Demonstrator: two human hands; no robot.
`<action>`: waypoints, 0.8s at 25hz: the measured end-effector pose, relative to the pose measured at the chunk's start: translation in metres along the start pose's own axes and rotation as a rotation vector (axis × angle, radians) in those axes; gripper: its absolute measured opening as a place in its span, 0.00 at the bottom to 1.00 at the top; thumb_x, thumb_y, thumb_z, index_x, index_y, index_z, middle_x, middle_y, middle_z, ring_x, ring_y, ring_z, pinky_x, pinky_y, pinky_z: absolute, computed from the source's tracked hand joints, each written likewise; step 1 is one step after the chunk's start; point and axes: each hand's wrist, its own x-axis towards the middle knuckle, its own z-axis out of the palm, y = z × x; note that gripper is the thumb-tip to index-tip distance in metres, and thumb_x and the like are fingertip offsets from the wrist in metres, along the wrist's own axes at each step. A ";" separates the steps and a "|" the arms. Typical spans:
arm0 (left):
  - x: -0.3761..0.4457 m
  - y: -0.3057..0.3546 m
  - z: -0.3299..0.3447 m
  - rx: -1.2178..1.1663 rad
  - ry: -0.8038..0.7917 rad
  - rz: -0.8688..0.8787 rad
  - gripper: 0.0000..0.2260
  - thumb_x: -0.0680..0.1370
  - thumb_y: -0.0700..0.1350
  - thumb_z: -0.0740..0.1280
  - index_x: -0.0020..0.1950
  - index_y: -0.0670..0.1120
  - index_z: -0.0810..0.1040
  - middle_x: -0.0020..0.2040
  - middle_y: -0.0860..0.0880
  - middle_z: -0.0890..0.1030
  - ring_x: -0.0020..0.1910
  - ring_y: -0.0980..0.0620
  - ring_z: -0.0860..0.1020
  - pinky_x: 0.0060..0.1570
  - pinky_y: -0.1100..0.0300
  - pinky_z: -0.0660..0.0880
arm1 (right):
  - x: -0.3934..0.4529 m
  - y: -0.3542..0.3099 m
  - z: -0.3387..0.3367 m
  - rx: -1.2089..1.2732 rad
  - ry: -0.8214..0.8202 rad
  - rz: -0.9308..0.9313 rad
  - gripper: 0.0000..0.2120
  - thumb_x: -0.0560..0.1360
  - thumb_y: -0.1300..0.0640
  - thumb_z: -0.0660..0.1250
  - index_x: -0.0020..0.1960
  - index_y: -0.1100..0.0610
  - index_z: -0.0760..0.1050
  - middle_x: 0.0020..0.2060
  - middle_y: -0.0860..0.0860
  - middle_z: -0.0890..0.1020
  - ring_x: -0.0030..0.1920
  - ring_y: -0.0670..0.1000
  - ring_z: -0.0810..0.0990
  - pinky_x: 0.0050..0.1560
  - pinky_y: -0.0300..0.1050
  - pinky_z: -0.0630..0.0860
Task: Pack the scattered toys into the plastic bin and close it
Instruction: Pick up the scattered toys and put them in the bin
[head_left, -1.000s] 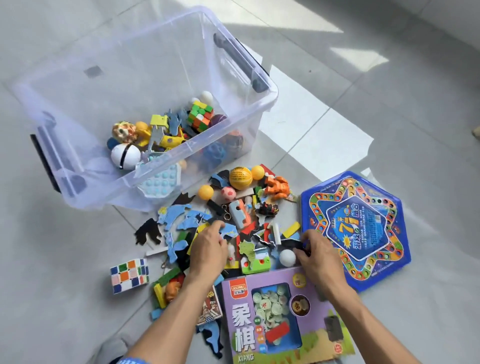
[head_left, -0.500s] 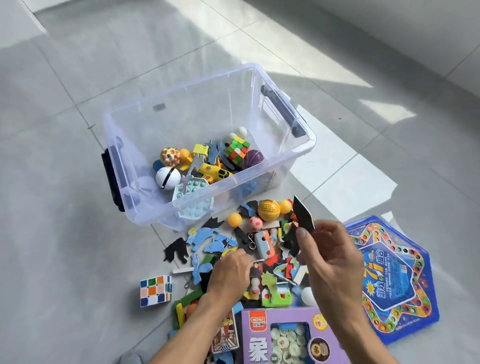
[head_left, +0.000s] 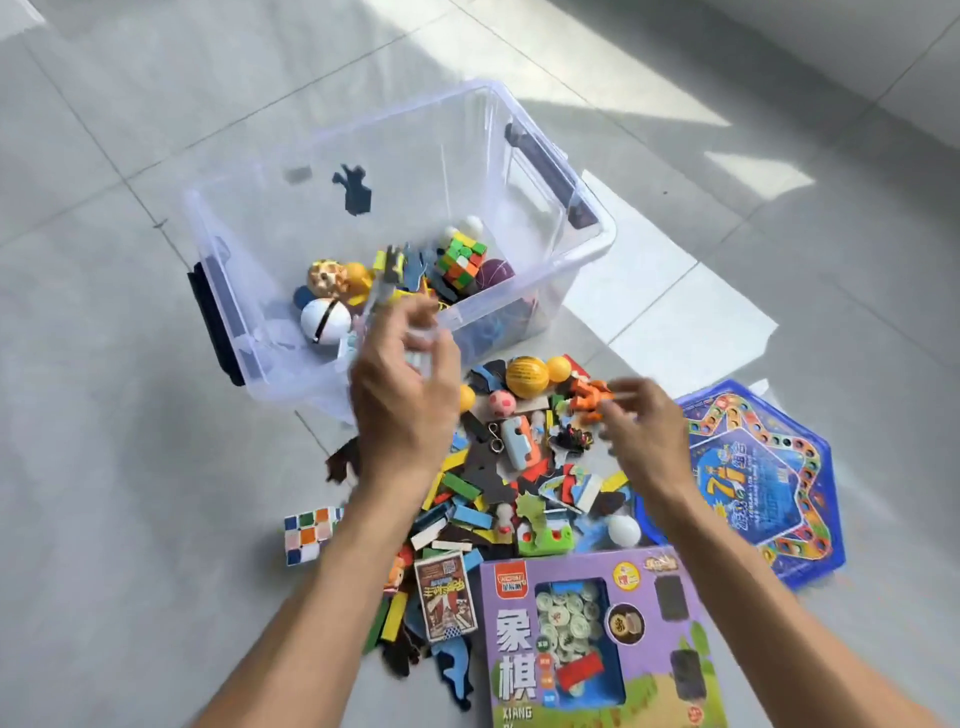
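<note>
Two bare hands hovered at the centre of the frame above a heap of toys (head_left: 519, 467) scattered on the grey tiled floor (head_left: 104, 519). The left hand (head_left: 402, 395) was raised at the near rim of the clear plastic bin (head_left: 260, 218), which stood lidless in the upper middle; its fingers were blurred, so I could not tell whether they held anything. The right hand (head_left: 641, 431), right of centre, had loosely spread fingers and gripped nothing I could make out. A black flat piece (head_left: 354, 188) showed inside the bin's far side, apart from a colourful cube (head_left: 461, 257) and a white ball (head_left: 326, 319) lying on the bin's bottom. A purple game box (head_left: 597, 639) lay at lower right, a blue hexagonal board (head_left: 753, 483) to the right, and a checkered cube (head_left: 309, 535) to the heap's left.
</note>
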 end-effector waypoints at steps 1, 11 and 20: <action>-0.022 -0.021 0.017 0.120 -0.187 -0.021 0.09 0.77 0.42 0.65 0.57 0.50 0.77 0.51 0.51 0.81 0.47 0.53 0.80 0.44 0.55 0.78 | -0.009 0.034 0.002 -0.166 -0.020 0.018 0.12 0.76 0.56 0.67 0.59 0.51 0.75 0.53 0.53 0.83 0.40 0.43 0.81 0.43 0.47 0.79; -0.092 -0.134 0.067 0.690 -0.948 0.088 0.18 0.76 0.39 0.66 0.64 0.52 0.71 0.56 0.50 0.71 0.56 0.48 0.71 0.53 0.53 0.74 | -0.008 0.129 0.024 -0.989 -0.289 -0.428 0.21 0.71 0.60 0.70 0.62 0.52 0.71 0.51 0.54 0.77 0.49 0.58 0.75 0.37 0.52 0.78; -0.104 -0.129 0.075 0.691 -0.910 0.028 0.11 0.78 0.46 0.63 0.58 0.45 0.69 0.54 0.46 0.76 0.51 0.44 0.77 0.50 0.52 0.72 | -0.011 0.129 0.024 -1.074 -0.393 -0.479 0.07 0.80 0.53 0.60 0.54 0.56 0.69 0.47 0.53 0.81 0.49 0.58 0.77 0.44 0.51 0.72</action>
